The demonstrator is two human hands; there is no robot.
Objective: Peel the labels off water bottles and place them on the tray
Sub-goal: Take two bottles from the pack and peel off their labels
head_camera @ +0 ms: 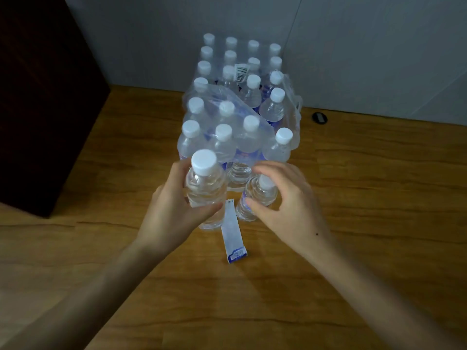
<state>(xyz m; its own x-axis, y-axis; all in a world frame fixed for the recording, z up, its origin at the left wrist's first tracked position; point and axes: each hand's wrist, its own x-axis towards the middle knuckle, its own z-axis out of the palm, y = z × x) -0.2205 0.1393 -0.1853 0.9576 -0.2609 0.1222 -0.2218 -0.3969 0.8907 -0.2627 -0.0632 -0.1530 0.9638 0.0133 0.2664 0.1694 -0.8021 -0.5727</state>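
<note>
A warm brown wooden table (353,223) with visible grain fills the scene, dimly lit, ending at a plain grey wall (151,34) at the far side. A dark, boxy cabinet (38,97) stands at the far left, and a small round black object (320,118) lies on the table at the far right. In the middle sits a shrink-wrapped pack of water bottles (235,97), clear ribbed plastic with white screw caps; its crinkled film is torn open at the near end, and a barcode sticker shows on top, too small to read. The left hand (174,210) grips a clear bottle (206,188) upright, fingers curled around its body. From it hangs a long white label (233,233) with a blue edge and a tiny barcode, its writing unreadable, its lower end reaching toward the table. The right hand (285,200) curls loosely over a second bottle (257,195) standing just beside the pack, thumb touching its side; whether it truly grips it cannot be told.
</note>
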